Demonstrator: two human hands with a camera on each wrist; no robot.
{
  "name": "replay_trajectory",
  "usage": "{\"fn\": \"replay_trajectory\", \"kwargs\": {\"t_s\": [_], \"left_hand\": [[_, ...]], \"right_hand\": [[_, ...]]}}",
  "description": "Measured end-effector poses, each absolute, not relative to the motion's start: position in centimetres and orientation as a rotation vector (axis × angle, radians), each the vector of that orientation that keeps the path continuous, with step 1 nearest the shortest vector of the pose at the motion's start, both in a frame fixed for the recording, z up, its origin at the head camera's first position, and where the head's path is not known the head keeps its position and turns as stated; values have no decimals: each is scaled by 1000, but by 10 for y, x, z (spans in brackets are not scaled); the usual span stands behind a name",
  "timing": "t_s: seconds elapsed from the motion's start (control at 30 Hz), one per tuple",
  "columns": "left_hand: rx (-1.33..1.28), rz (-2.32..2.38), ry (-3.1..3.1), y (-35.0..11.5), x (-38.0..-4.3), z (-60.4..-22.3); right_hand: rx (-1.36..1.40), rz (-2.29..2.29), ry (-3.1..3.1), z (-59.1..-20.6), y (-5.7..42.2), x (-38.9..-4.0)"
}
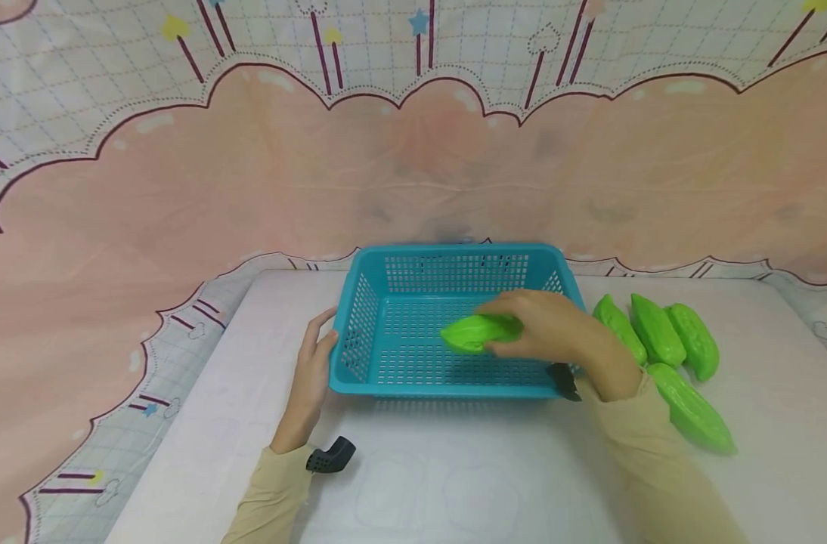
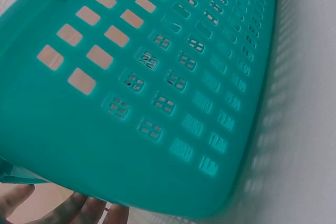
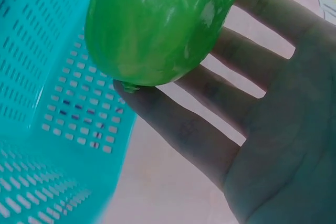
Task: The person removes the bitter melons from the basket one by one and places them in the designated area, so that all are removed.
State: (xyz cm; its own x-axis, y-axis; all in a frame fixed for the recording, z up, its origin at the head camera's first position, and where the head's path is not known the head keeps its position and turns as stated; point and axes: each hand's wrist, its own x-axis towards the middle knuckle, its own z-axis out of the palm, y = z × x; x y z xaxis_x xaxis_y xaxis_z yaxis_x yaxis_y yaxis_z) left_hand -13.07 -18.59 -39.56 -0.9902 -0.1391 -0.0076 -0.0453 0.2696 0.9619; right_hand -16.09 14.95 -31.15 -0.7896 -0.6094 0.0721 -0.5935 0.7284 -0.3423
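My right hand grips a green, ridged, pointed vegetable above the inside of a blue-green plastic basket, near its right half. The right wrist view shows the fingers round the underside of the vegetable, its small stem end by a fingertip. At the basket's left end, my left hand touches the outer wall and rim. Seen from the left wrist, its fingertips lie along the basket's edge. Through the holes in the wall, bits of green show.
Several more green ridged vegetables lie grouped on the white table to the right of the basket. Behind the table hangs a patterned cloth with a pink scalloped print. Dark wrist-worn devices sit at both sleeves.
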Motion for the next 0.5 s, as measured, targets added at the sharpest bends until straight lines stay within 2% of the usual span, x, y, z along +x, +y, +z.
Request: {"fn": "replay_trajectory", "kwargs": {"t_s": [0.5], "left_hand": [[171,-1849,-2427,-186,-131,-396]], "right_hand": [[-880,-535,2953,-309,180,-150]]}}
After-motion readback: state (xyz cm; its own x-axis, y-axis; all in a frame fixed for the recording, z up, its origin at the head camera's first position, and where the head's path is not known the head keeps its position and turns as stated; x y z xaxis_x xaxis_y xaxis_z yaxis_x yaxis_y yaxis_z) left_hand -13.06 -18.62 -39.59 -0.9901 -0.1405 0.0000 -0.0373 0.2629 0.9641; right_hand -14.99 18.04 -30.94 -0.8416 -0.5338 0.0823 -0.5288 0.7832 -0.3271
